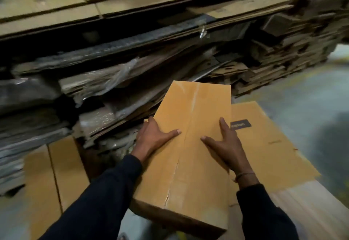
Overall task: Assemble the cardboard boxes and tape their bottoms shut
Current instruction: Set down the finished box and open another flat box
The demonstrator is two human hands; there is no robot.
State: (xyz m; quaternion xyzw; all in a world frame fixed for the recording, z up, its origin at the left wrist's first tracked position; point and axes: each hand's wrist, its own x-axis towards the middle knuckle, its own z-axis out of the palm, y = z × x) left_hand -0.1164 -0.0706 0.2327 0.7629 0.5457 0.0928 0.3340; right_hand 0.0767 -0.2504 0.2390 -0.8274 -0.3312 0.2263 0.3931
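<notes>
A long brown cardboard box (190,156) lies in front of me with its closed flaps facing up. A strip of clear tape runs along the centre seam. My left hand (154,136) grips the box's left edge, thumb lying on the top face. My right hand (224,143) rests flat on the right flap, fingers spread, thumb pointing toward the seam. The box sits partly over a flattened carton (268,145) with a dark label.
A tall pile of flattened cardboard (132,60), some wrapped in plastic film, fills the space behind the box. More flat cartons (52,173) lie at lower left. Grey floor (311,98) shows at right.
</notes>
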